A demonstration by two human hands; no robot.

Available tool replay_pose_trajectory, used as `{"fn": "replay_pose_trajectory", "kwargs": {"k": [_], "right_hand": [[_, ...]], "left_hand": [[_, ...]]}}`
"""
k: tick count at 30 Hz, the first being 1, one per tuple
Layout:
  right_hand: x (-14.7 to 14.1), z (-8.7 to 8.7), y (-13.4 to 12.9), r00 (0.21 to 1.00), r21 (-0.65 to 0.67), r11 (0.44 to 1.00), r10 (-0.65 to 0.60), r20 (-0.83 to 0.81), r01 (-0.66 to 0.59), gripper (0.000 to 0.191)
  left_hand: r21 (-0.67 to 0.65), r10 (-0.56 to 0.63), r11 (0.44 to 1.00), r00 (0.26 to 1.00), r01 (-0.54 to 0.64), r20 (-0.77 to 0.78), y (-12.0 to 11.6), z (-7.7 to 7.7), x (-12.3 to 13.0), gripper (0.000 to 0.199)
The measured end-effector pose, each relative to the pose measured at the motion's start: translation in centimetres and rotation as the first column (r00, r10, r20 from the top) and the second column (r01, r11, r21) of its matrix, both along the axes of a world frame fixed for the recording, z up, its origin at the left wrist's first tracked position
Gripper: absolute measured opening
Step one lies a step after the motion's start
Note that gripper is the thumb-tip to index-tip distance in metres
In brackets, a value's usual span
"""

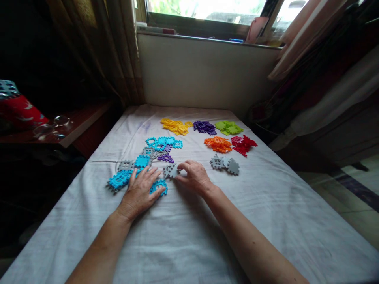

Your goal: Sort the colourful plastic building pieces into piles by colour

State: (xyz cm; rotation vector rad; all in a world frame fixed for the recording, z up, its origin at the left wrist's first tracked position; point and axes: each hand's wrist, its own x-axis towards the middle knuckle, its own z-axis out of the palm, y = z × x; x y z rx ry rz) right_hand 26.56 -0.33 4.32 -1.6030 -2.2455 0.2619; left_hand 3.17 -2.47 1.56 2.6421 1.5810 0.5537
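Note:
My left hand (pixel 140 192) lies flat with fingers spread over blue toothed plastic building tiles. One blue tile (pixel 160 187) shows between its thumb and fingers, and more blue tiles (pixel 120 179) lie at its left. Curled around the right edge of a grey toothed tile (pixel 171 170) is my right hand (pixel 195 176), thumb and fingers at that edge. Just beyond the hands, a mixed group has light blue tiles (pixel 161 142), a bright blue tile (pixel 142 161), grey tiles (pixel 126 165) and purple tiles (pixel 166 157).
Sorted piles lie farther back: yellow (pixel 174 126), dark purple (pixel 205 127), green (pixel 229 127), orange (pixel 218 144) and red (pixel 244 145). A small grey pile (pixel 233 166) sits right of my right hand. Pale cloth (pixel 183 236) covers the table; glasses (pixel 51 127) rest on a wooden side table.

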Motion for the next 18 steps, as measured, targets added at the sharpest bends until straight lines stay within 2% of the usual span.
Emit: {"fn": "replay_pose_trajectory", "kwargs": {"k": [6, 12, 15, 18], "right_hand": [[5.9, -0.1, -1.5, 0.997, 0.083, 0.995, -0.051, -0.063, 0.056, 0.013], [12.0, -1.5, -3.0, 0.959, 0.243, 0.932, -0.240, -0.149, 0.270, 0.013], [14.5, -2.0, -4.0, 0.935, 0.263, 0.901, -0.310, -0.171, 0.346, 0.016], [16.1, -2.6, -4.5, 0.924, 0.248, 0.892, -0.344, -0.170, 0.378, 0.018]], "left_hand": [[-0.037, -0.058, 0.998, 0.998, 0.057, -0.026, -0.1, -0.5, 0.3, 0.051], [-0.034, -0.063, 0.997, 0.998, 0.062, -0.025, 0.0, -0.7, 0.2, 0.051], [-0.027, -0.066, 0.998, 0.997, 0.065, -0.028, 0.0, -0.9, 0.2, 0.051], [-0.025, -0.061, 0.998, 0.998, 0.060, -0.028, 0.0, -1.0, 0.2, 0.051]]}}
